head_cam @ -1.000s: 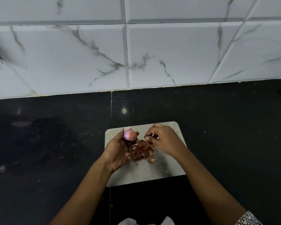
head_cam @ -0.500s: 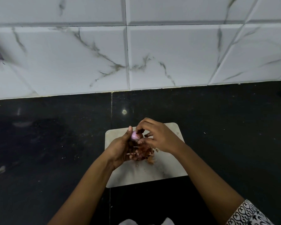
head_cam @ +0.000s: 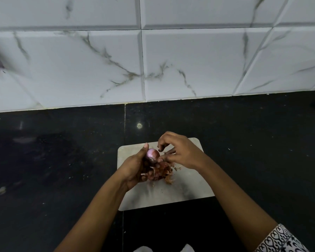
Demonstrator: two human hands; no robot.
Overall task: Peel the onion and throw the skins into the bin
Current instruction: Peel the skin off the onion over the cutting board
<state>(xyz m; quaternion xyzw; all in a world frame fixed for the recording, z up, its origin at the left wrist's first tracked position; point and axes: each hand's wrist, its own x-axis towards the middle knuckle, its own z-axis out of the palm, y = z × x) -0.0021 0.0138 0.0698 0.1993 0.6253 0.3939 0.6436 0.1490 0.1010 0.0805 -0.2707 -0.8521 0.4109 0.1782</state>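
Observation:
A small pink-purple onion (head_cam: 151, 154) is held in my left hand (head_cam: 135, 168), thumb on its far side, above a pale cutting board (head_cam: 189, 188). My right hand (head_cam: 178, 151) is just right of the onion, fingers curled, thumb and fingertips touching its right side. Whether they pinch a bit of skin I cannot tell. A heap of reddish-brown onion skins (head_cam: 160, 174) lies on the board under both hands. No bin is in view.
The board sits on a black stone counter (head_cam: 53, 170) against a white marble-patterned tiled wall (head_cam: 98, 60). A seam in the counter runs toward me left of the board. Something white shows at the bottom edge (head_cam: 142, 249).
My right hand rose from the skin heap to the onion's right side, then its fingers spread a little. My left hand kept hold of the onion and turned it slightly.

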